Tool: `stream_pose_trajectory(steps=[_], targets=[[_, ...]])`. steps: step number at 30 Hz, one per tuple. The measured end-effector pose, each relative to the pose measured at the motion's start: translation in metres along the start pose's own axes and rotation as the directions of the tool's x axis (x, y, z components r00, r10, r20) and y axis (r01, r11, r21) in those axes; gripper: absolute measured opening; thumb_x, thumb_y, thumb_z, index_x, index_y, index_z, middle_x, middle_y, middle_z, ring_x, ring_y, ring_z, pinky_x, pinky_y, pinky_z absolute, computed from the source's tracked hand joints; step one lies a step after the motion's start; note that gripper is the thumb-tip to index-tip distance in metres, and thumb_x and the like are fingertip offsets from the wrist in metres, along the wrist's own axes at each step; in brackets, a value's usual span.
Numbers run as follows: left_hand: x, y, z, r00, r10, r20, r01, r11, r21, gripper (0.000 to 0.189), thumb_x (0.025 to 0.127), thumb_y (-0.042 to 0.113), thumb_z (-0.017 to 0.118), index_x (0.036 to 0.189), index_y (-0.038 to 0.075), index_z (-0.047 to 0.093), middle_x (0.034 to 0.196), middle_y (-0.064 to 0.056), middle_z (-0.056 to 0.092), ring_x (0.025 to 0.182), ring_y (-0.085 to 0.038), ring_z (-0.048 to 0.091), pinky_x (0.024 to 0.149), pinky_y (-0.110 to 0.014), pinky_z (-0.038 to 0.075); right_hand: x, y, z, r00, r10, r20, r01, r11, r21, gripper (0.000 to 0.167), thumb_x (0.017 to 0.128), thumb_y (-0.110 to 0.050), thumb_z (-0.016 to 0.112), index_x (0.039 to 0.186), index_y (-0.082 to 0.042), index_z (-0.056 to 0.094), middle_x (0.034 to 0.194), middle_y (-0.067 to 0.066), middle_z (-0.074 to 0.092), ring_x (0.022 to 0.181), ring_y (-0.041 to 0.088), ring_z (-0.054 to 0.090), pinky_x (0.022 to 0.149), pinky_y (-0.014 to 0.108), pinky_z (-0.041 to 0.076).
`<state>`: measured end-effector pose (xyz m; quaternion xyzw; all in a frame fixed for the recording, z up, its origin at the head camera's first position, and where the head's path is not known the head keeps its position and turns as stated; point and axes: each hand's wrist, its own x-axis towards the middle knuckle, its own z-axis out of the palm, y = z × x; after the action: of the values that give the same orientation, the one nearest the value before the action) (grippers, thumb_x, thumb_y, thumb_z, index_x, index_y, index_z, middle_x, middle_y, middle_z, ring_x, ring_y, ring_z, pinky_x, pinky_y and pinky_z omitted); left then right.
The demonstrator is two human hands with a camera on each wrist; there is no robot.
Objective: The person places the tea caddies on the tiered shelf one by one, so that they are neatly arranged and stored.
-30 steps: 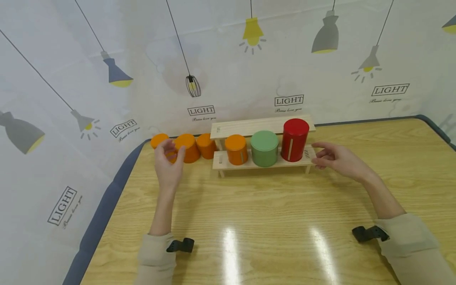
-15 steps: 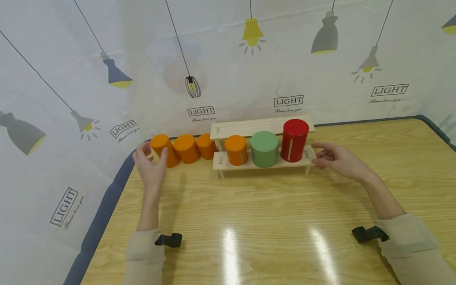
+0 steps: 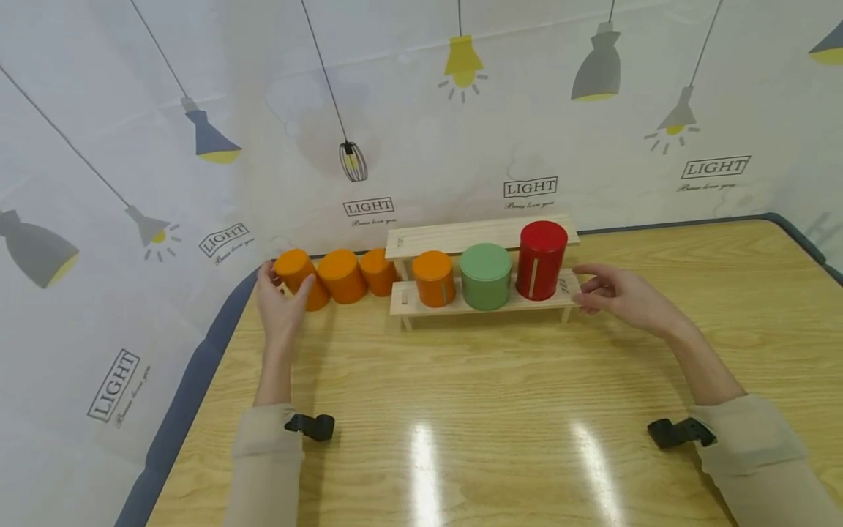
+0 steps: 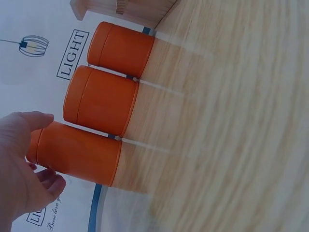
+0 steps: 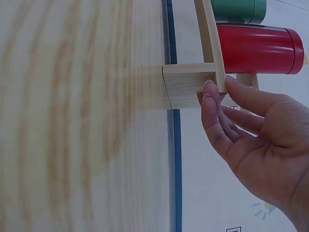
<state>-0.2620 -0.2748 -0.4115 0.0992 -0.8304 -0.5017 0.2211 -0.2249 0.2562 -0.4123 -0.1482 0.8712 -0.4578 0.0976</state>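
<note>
My left hand (image 3: 279, 311) is round the tallest orange canister (image 4: 82, 152) at the left end of a row, thumb on one side and fingers on the other. Beside it stand a shorter orange canister (image 3: 345, 278) and a smaller orange one (image 3: 380, 272). My right hand (image 3: 626, 296) pinches the right end of the lower board of a two-tier wooden shelf (image 3: 481, 236), thumb above and fingers below, as the right wrist view shows. On that lower tier sit a small orange canister (image 3: 435, 279), a wide green canister (image 3: 486, 278) and a tall red canister (image 3: 541, 262).
Everything stands on a wood-grain table (image 3: 487, 402) with a dark blue edge (image 3: 197, 380). A pale cloth backdrop (image 3: 408, 110) printed with lamps hangs right behind the shelf and canisters.
My left hand has moved left from in front of the orange canisters to the tallest one, then closed in round it. The right hand keeps its hold on the shelf end.
</note>
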Motion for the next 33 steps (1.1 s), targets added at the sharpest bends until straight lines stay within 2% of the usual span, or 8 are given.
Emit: stream_pose_trajectory(steps=[4,9,19,23,29,33], targets=[[0.003,-0.002,0.002,0.997,-0.065,0.042,0.066,0.998,-0.021,0.075,0.094,0.018,0.072,0.154,0.004,0.029,0.151,-0.017,0.04,0.138,-0.031,0.04,0.116,-0.04,0.031,-0.001,-0.001,0.0,1.0,-0.004,-0.003,0.004,1.0,-0.001,0.059,0.101,-0.017,0.063,0.149,0.006,0.038,0.117,0.024,0.064,0.095,0.03,0.069,0.083,0.038,0.059],[0.006,-0.005,0.003,0.995,-0.081,0.052,0.083,0.996,-0.043,0.07,0.095,0.015,0.071,0.152,0.004,0.032,0.153,-0.016,0.04,0.14,-0.031,0.039,0.117,-0.04,0.03,-0.001,-0.001,0.0,1.0,-0.013,-0.005,0.013,1.0,0.006,0.059,0.101,-0.014,0.063,0.149,0.008,0.037,0.118,0.024,0.064,0.094,0.028,0.069,0.082,0.037,0.059],[0.0,-0.007,0.001,0.995,-0.097,-0.036,0.093,0.989,-0.113,0.07,0.092,0.012,0.075,0.151,0.006,0.038,0.147,-0.014,0.047,0.133,-0.027,0.046,0.112,-0.036,0.038,0.0,-0.002,0.0,1.0,-0.002,-0.007,0.002,1.0,-0.004,0.06,0.101,-0.015,0.063,0.149,0.008,0.037,0.117,0.023,0.064,0.094,0.027,0.068,0.081,0.037,0.058],[-0.001,-0.003,-0.004,0.994,-0.071,-0.088,0.061,0.993,-0.105,0.068,0.09,0.014,0.077,0.148,0.006,0.042,0.144,-0.012,0.05,0.131,-0.025,0.048,0.11,-0.034,0.039,0.0,-0.003,0.0,1.0,-0.007,-0.006,0.007,1.0,0.002,0.059,0.101,-0.014,0.063,0.149,0.008,0.037,0.117,0.024,0.064,0.093,0.027,0.068,0.081,0.037,0.058],[-0.001,0.01,-0.009,0.983,0.055,-0.173,-0.072,0.993,-0.089,0.064,0.087,0.012,0.08,0.142,0.003,0.049,0.134,-0.014,0.058,0.124,-0.025,0.054,0.106,-0.035,0.044,0.0,-0.003,0.001,1.0,-0.001,-0.003,0.001,1.0,0.009,0.06,0.101,-0.014,0.063,0.149,0.008,0.036,0.117,0.024,0.064,0.094,0.028,0.068,0.082,0.038,0.058],[-0.002,0.017,-0.01,0.977,0.107,-0.186,-0.125,0.988,-0.086,0.063,0.087,0.015,0.081,0.141,0.005,0.051,0.132,-0.01,0.059,0.121,-0.021,0.055,0.103,-0.032,0.045,0.001,-0.002,0.001,1.0,0.005,-0.004,-0.005,1.0,0.002,0.06,0.101,-0.014,0.063,0.15,0.008,0.036,0.118,0.024,0.064,0.096,0.03,0.068,0.083,0.038,0.058]])
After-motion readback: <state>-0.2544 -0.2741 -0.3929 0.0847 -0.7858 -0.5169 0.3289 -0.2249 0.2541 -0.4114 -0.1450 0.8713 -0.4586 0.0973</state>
